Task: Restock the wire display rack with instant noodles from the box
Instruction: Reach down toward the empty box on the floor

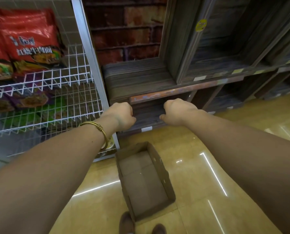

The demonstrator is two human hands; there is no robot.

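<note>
Glossy tan floor tiles (pixel 200 174) mirrored the ceiling strips, and behind them stood a red-brown brick-pattern wall (pixel 124 31) and dark, grainy wooden shelving (pixel 141 76) with bare bays. To the left rose the white wire display rack (pixel 56 78), a thin welded grid on a pale metal frame. Shiny red crinkled-film instant noodle packets (pixel 31 36) leaned in its upper tier, with purple packets (pixel 31 98) and green packets (pixel 22 117) in the tiers below. The shallow brown cardboard box (pixel 159 168) lay on the floor just beside the rack's foot, its matt bottom bare and no packet visible inside. Both arms reached forward over it at shelf height. The left hand (pixel 122 114), with a twisted gold bangle (pixel 97 125) on its wrist, and the right hand (pixel 176 112) were apart, each curled into a fist and holding nothing. With the box looking empty, the filling seemed about done, and tidying was likely the step in hand. Doing it well would probably mean squaring the slippery film packets so they lean evenly against the wire front. The light box would be best lifted by its two long walls, since thin card with punched holes would likely flex if taken by one corner. Brown shoes (pixel 126 223) stood at the box's near end.
</note>
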